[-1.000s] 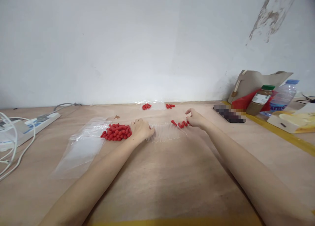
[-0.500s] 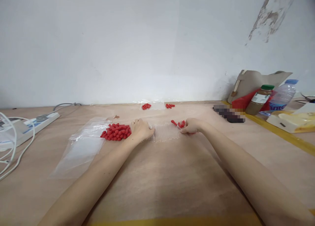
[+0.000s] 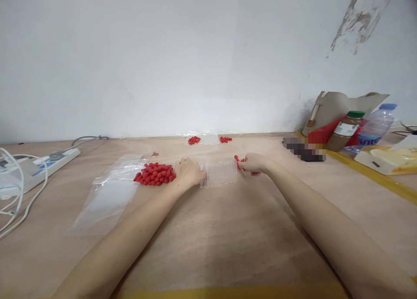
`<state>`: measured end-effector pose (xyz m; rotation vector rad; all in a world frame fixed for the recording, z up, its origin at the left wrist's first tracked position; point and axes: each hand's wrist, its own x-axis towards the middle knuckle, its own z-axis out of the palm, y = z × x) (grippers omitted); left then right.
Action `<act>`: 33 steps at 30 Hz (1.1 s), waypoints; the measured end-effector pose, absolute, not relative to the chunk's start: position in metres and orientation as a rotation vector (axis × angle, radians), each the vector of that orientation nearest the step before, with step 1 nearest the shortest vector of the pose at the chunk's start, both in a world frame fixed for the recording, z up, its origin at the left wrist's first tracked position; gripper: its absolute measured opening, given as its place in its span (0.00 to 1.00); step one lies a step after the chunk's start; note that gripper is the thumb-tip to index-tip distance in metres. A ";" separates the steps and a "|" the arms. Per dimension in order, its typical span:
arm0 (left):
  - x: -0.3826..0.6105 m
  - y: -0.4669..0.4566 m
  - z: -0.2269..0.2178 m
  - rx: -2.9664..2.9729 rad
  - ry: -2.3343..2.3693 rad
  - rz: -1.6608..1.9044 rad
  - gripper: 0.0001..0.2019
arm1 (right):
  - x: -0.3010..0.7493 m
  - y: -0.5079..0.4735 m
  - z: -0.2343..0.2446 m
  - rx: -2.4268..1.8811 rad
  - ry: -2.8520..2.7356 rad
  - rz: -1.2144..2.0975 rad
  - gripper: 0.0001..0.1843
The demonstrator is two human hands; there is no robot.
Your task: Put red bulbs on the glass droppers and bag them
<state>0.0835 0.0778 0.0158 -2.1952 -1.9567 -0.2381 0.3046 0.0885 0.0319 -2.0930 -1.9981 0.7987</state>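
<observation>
A clear ridged plastic tray lies on the wooden table between my hands. My left hand is closed on the tray's left end, just right of a pile of small red capsule-shaped pieces. At the tray's right end my right hand is closed around several of the same red pieces, with one sticking up from my fingers.
Empty clear plastic bags lie left of the pile. Two small red heaps sit on plastic by the wall. A power strip with white cables is far left. A bag, jar, water bottle and phone stand at right.
My right hand dropped onto the loose red pieces by the tray's right end, gathered them and closed on them. My left hand stayed on the tray's left end.
</observation>
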 end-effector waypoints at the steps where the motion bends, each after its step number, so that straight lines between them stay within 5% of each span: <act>1: 0.084 0.078 0.015 -2.193 -1.960 -0.243 0.15 | 0.306 0.088 0.033 -2.099 -1.971 0.789 0.10; 13: 0.076 0.074 0.043 -2.331 -1.955 -0.349 0.17 | 0.305 0.086 0.029 -2.124 -1.882 0.951 0.08; 20: 0.063 0.061 0.036 -2.492 -1.780 -0.494 0.10 | 0.318 0.082 0.048 -2.106 -1.938 0.797 0.09; 23: 0.055 0.055 0.023 -2.584 -1.603 -0.635 0.09 | 0.318 0.078 0.056 -1.854 -1.962 0.652 0.04; 29: 0.048 0.048 -0.006 -2.591 -1.348 -0.862 0.10 | 0.284 0.066 0.016 -1.227 -1.964 0.350 0.16; 33: 0.049 0.043 -0.011 -2.617 -1.303 -0.842 0.10 | 0.262 0.049 -0.017 -1.053 -1.983 0.228 0.08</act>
